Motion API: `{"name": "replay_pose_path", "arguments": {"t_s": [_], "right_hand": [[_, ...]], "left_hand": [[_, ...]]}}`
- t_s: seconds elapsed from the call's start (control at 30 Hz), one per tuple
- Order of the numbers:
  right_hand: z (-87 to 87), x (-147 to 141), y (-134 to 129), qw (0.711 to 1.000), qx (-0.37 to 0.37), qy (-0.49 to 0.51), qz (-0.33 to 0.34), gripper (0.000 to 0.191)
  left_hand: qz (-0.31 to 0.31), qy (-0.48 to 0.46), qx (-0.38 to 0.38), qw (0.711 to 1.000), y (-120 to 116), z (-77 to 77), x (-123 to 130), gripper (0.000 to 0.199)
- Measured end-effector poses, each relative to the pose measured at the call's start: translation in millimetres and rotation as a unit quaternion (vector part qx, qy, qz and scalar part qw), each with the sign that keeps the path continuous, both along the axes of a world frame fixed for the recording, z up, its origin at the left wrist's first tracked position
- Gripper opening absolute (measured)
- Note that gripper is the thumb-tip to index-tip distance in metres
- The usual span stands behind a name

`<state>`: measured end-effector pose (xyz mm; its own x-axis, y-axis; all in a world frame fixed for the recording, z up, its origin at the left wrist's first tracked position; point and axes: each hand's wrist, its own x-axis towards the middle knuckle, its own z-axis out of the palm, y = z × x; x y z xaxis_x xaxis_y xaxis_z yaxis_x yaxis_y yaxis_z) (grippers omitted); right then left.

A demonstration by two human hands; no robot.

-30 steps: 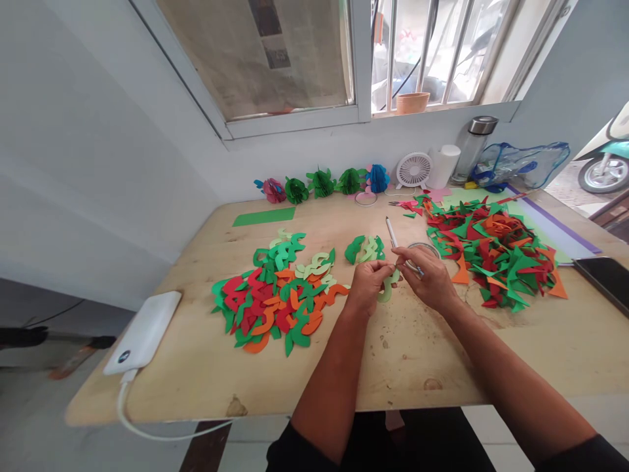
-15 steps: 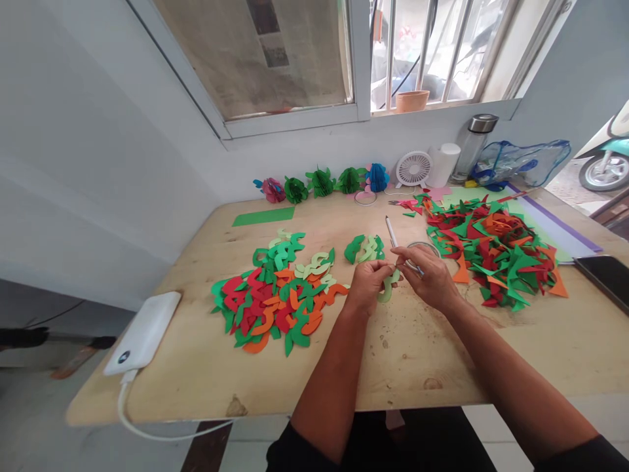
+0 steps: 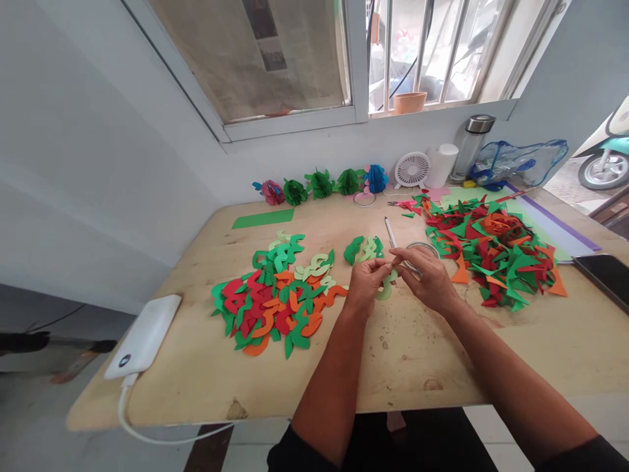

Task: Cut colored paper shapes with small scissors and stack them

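Note:
My left hand (image 3: 365,283) is closed in a pinch on a light green paper cutout (image 3: 384,290), whose curved end hangs below the fingertips. My right hand (image 3: 428,276) meets it at the fingertips, also closed. A thin greyish tool (image 3: 414,269) shows partly under its fingers; the kind is hidden. Just behind the hands lie dark green cutouts (image 3: 352,250) and pale green wavy cutouts (image 3: 368,249). A white pen (image 3: 390,231) points away from me near the right fingers. A roll of tape (image 3: 423,247) is partly covered by the right hand.
A heap of red, orange and green cutouts (image 3: 275,295) lies left; paper scraps (image 3: 496,242) pile up right. Folded paper turtles (image 3: 321,183) line the wall beside a small fan (image 3: 413,170). A power bank (image 3: 143,337) sits at the left edge, a phone (image 3: 604,280) at the right.
Both hands stay together in nearly the same place, with small finger movements at the light green cutout. The view has shifted slightly; the things on the table have not moved.

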<state>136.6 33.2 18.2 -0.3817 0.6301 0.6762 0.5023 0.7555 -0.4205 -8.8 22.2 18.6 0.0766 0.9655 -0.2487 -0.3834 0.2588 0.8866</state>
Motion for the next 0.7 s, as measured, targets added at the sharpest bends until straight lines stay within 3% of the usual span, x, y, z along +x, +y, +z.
{"name": "replay_pose_path", "arguments": {"t_s": [0.23,0.43,0.7], "right_hand": [[2.2,-1.3,-5.2,0.995,-0.063,0.075,-0.026,0.034],[3.0,-1.1,-4.2,0.971,-0.127,0.171,-0.113,0.03],[-1.2,-3.8,-0.8,0.933,-0.268,0.237,-0.046,0.035]], "left_hand": [[-0.011,0.014,0.028,0.999,-0.8,-0.3,-1.1,0.022],[0.021,0.045,0.04,0.998,-0.5,-5.4,1.8,0.024],[0.035,0.07,0.055,0.995,-3.1,-0.1,3.8,0.019]]}}
